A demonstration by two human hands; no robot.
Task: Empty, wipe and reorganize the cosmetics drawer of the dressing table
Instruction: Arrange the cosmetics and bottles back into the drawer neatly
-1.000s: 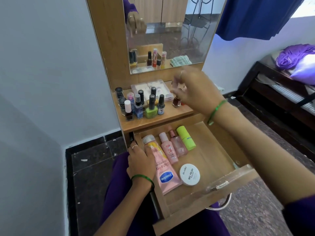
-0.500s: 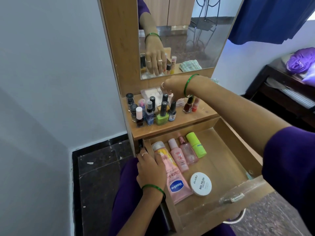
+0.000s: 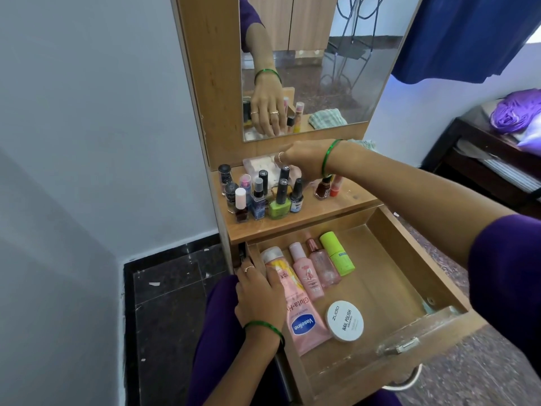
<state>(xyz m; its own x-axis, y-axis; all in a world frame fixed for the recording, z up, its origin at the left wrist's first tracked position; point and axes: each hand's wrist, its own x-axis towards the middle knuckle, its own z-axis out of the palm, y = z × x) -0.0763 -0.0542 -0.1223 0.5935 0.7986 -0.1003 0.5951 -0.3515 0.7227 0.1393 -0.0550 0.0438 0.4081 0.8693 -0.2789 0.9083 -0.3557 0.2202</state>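
Note:
The wooden drawer (image 3: 415,259) is pulled out over my lap. Along its left side lie a yellow tube (image 3: 276,263), a pink Vaseline tube (image 3: 304,317), a pink bottle (image 3: 307,273), a clear pink bottle (image 3: 323,265) and a lime-green bottle (image 3: 336,253). A white nail-polish jar (image 3: 345,320) sits beside them. My left hand (image 3: 260,297) rests on the drawer's left wall, fingers lying over the yellow tube. My right hand (image 3: 304,158) reaches over the shelf, fingers curled down over a clear case (image 3: 263,167) behind several nail polish bottles (image 3: 263,194).
A brown bottle (image 3: 322,189) and an orange one (image 3: 336,186) stand on the shelf's right part. The mirror (image 3: 322,68) rises behind the shelf, with a checked cloth (image 3: 367,143) at its foot. A grey wall is left, a dark bed frame (image 3: 497,159) right.
My right hand moved left from the brown bottle to the clear case and has stayed over it. My left hand has stayed on the drawer's wall.

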